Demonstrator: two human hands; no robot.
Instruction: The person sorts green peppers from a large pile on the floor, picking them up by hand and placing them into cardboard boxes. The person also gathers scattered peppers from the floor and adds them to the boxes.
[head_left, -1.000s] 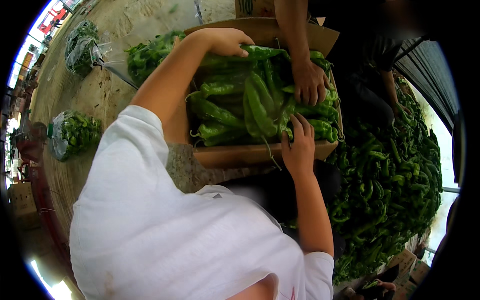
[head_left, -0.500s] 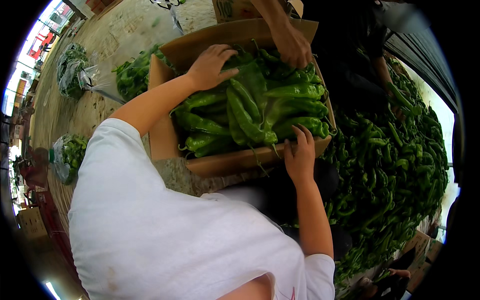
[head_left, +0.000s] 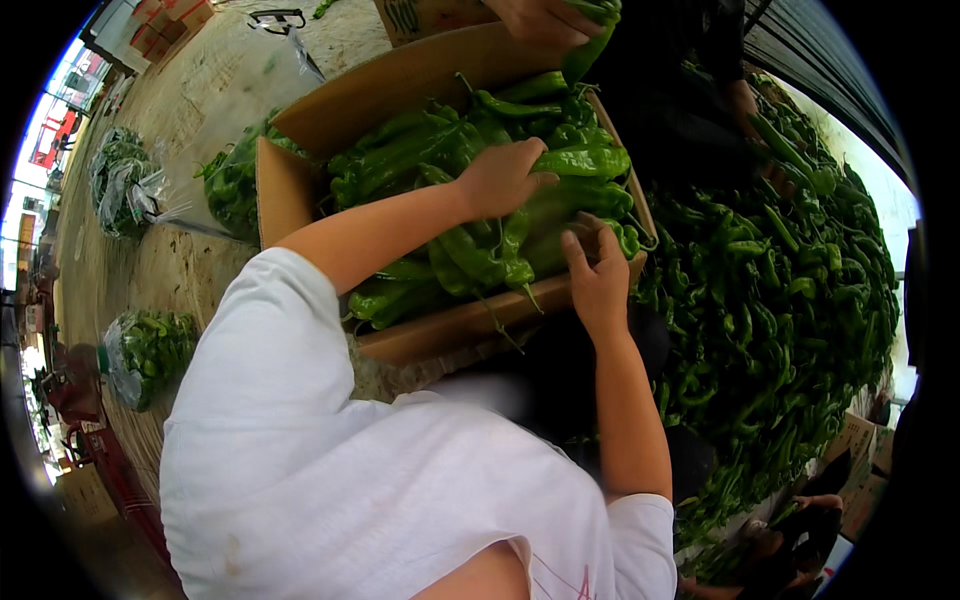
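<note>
A cardboard box full of long green peppers lies in front of me. My left hand reaches across the middle of the box, fingers bent and thumb apart, touching the peppers; a pepper lies just beyond its fingertips. At the near right corner, my right hand has its thumb and fingers apart beside the end of another pepper. Whether it grips that pepper is hard to see. Above the far right corner, another person's hand holds a green pepper.
A large heap of green peppers spreads to the right, where another person's hand is among them. Bagged green peppers sit left of the box, with more bags farther left. Another carton stands behind.
My left hand has moved right and nearer, from the far left peppers to the middle. My right hand has come off the rim, inward. The other person's hand has lifted out with a pepper.
</note>
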